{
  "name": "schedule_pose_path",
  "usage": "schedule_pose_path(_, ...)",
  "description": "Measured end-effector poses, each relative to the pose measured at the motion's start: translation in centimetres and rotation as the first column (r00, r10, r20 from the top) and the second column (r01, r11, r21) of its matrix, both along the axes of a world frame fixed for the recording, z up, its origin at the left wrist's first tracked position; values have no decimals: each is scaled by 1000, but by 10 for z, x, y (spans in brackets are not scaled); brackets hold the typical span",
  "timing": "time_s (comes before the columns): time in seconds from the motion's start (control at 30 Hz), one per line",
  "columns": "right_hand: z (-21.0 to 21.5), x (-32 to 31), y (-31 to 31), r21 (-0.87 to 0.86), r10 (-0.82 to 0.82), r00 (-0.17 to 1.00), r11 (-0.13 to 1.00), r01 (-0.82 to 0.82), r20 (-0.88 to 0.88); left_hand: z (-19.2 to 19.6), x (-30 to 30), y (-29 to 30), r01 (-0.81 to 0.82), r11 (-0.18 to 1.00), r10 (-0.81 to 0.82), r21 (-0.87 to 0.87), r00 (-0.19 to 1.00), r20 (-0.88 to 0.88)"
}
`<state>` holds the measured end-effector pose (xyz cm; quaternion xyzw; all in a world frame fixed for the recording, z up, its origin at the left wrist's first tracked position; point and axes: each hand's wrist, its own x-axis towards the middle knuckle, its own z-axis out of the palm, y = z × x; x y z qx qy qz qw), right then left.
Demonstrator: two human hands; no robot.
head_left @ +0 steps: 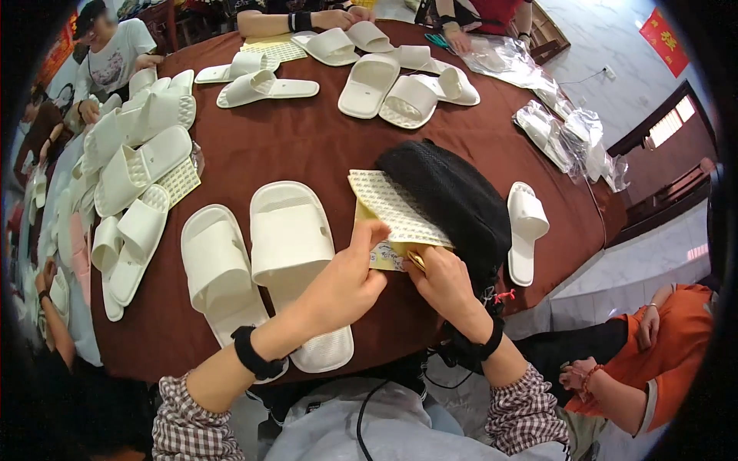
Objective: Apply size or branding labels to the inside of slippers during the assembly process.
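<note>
Two hands pinch one yellow sticker sheet (pixel 392 211) above the brown counter (pixel 307 146). Left hand (pixel 346 280) fingers are clamped on its near edge. Right hand (pixel 446 284) fingers grip its bottom corner beside a black bag (pixel 453 196). White slippers (pixel 288 238) lie just left.

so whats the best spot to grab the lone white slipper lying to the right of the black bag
Probably by its strap end. The white slipper lies lengthwise, sole down, with its raised strap at the far end. Its right side faces bare brown tablecloth, while the black bag crowds its left. So come from the right with the right hand and pinch under the strap.
</note>
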<state>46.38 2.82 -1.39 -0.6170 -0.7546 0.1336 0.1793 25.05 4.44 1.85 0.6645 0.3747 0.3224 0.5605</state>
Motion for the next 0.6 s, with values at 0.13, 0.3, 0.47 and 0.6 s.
schedule_pose_path(0.13,3,1,5,-54,24,998,998,-27,-61,-4,-4,-17,49,948,19,315,978,-210)
schedule_pose_path(0.3,1,-1,8,-72,-42,998,997,38,-44,-10,3,-13,151,739,69,656,952,-297)
schedule_pose_path(0.47,5,-3,6,-29,-43,999,999,43,-4,-25,5,-13,347,688,100,637,825,-557)
schedule_pose_path(0.6,-4,3,4,-125,-110,993,986,114,37,-30,12,-13,390,698,90,601,784,-614)
